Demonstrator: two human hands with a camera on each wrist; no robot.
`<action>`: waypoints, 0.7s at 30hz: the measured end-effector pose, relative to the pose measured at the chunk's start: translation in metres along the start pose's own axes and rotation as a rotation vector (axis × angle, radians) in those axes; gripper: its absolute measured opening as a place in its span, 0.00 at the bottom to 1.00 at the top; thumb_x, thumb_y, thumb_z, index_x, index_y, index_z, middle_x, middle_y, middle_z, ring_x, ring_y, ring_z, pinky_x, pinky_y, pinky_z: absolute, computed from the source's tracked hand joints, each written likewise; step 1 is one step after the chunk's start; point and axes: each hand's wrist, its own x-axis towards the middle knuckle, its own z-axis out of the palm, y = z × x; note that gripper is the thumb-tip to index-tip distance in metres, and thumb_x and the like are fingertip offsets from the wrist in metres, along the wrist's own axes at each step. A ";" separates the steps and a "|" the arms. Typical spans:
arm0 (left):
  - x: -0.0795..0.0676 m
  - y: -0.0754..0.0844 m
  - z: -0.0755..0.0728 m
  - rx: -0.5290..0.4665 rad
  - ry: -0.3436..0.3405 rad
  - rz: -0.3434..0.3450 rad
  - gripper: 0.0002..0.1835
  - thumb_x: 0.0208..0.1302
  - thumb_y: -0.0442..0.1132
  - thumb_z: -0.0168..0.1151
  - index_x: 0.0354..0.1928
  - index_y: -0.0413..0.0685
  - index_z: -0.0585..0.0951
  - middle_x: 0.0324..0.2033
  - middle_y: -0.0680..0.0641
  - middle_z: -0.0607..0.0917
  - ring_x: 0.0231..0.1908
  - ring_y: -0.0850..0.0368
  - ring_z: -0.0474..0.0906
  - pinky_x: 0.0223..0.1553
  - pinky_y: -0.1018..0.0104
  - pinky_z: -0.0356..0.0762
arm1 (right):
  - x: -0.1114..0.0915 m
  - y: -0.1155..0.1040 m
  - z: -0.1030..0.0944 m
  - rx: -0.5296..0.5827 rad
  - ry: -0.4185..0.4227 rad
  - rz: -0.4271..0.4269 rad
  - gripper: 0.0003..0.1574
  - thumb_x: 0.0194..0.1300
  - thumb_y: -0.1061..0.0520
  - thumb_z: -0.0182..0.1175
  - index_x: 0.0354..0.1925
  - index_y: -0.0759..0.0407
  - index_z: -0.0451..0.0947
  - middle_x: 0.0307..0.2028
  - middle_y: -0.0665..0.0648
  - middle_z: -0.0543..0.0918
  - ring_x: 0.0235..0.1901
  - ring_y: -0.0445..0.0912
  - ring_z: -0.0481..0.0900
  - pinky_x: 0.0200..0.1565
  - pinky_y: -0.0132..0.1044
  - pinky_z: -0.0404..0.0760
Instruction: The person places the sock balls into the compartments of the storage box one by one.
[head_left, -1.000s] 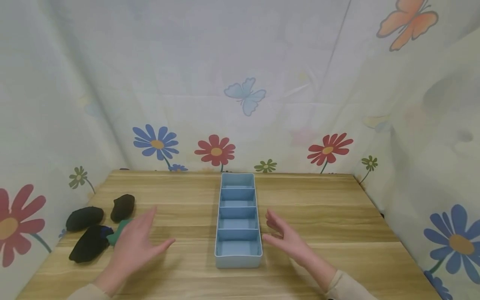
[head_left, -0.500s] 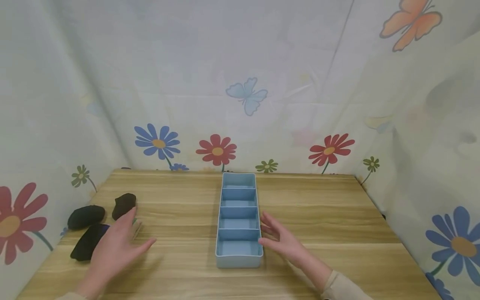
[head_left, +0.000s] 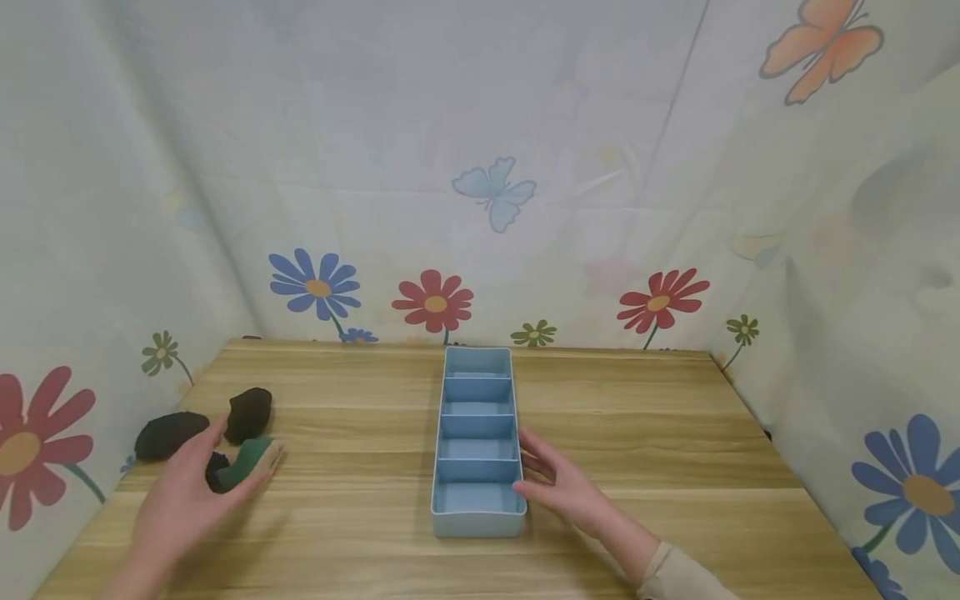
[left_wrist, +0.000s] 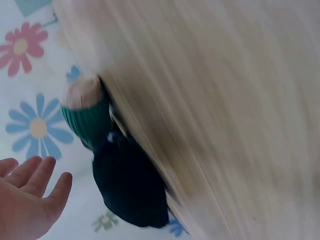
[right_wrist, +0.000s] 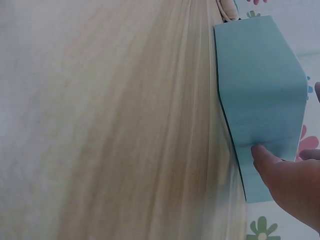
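Observation:
My left hand (head_left: 176, 500) hovers over the left of the table, thumb and fingers spread and holding nothing. Just beyond it lies a green balled-up sock (head_left: 247, 463) with a beige end; a dark one with a bluish patch (head_left: 217, 468) sits against it, mostly hidden by the hand. In the left wrist view the green sock (left_wrist: 90, 120) and the dark sock (left_wrist: 130, 185) lie apart from the fingers. My right hand (head_left: 566, 490) is at the right wall of a light-blue divided box (head_left: 477, 523). In the right wrist view its thumb touches the box's side (right_wrist: 260, 115).
Two more black balled-up socks, one farther left (head_left: 167, 437) and one behind (head_left: 250, 414), lie on the wooden table (head_left: 360, 433). The box has several compartments in a row. A flower-printed cloth (head_left: 375, 167) closes off the back and sides.
My left hand has moved left and toward me, off the green sock, which shows again. My right hand has come in slightly to the box's side. The box stays in place.

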 end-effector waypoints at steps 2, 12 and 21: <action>-0.001 -0.006 -0.003 -0.016 0.015 -0.015 0.57 0.57 0.59 0.71 0.74 0.29 0.53 0.61 0.22 0.68 0.58 0.24 0.64 0.53 0.26 0.63 | 0.000 0.001 0.000 0.001 -0.005 0.004 0.51 0.66 0.63 0.64 0.75 0.72 0.46 0.74 0.71 0.50 0.71 0.68 0.55 0.68 0.57 0.58; -0.006 -0.034 -0.011 -0.068 0.074 0.008 0.55 0.56 0.55 0.73 0.73 0.29 0.56 0.58 0.20 0.70 0.57 0.23 0.65 0.57 0.27 0.58 | 0.001 0.001 0.001 -0.006 -0.010 0.007 0.52 0.66 0.63 0.64 0.76 0.71 0.45 0.75 0.72 0.49 0.70 0.68 0.54 0.67 0.57 0.59; -0.005 -0.054 -0.015 -0.074 -0.018 -0.003 0.55 0.57 0.54 0.73 0.73 0.28 0.54 0.61 0.18 0.66 0.58 0.19 0.63 0.54 0.25 0.59 | 0.002 0.004 0.000 0.015 -0.014 -0.013 0.53 0.64 0.66 0.65 0.75 0.72 0.44 0.75 0.72 0.48 0.70 0.69 0.53 0.66 0.49 0.65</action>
